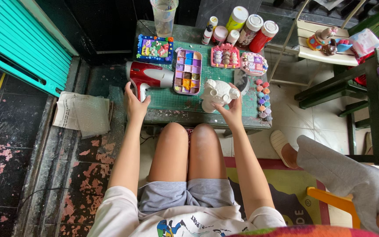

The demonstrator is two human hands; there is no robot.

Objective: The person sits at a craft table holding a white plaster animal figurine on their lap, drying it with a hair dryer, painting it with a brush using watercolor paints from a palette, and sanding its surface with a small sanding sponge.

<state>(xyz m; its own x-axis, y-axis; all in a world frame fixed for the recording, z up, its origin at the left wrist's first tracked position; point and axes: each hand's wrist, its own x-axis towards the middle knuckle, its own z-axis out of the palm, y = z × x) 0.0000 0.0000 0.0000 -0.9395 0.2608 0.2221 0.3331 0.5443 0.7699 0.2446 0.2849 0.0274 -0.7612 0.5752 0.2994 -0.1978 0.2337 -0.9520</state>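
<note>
Left hand (134, 104): stretched forward from the lap, fingers wrapped round the grip of the red and silver hair dryer (148, 77), arm nearly straight.
Right hand (232, 110): raised at the near edge, thumb and fingers spread wide against the lower side of the white unpainted figurine (218, 94), cupping it.
Figurine: upright on the green cutting mat (167, 100), just ahead of the right hand, between both hands but closer to the right.
Hair dryer: lying on its side, nozzle pointing toward the right hand, body on the mat's outer corner beyond the left hand.
Tabletop (185, 117): small, dark, worn; near edge just above the knees, both wrists crossing it.
Open room: bare strip of mat between the two hands; little free space elsewhere.
Beyond the hands: purple paint palette (187, 71) between dryer and figurine, blue painted tray (155, 48) past the left hand, pink moulded pieces (225, 56) past the figurine.
Far edge: paint bottles (251, 30) in a cluster, clear plastic cup (164, 16).
Outside the right hand: column of small paint pots (263, 98) along the tabletop's side edge, close to the figurine.
Outside the left hand: folded newspaper (82, 113) on the floor, teal shutter (20, 44) further off.
Right margin: another person's grey-trousered leg (343, 173) and slipper, well apart from the hands.
</note>
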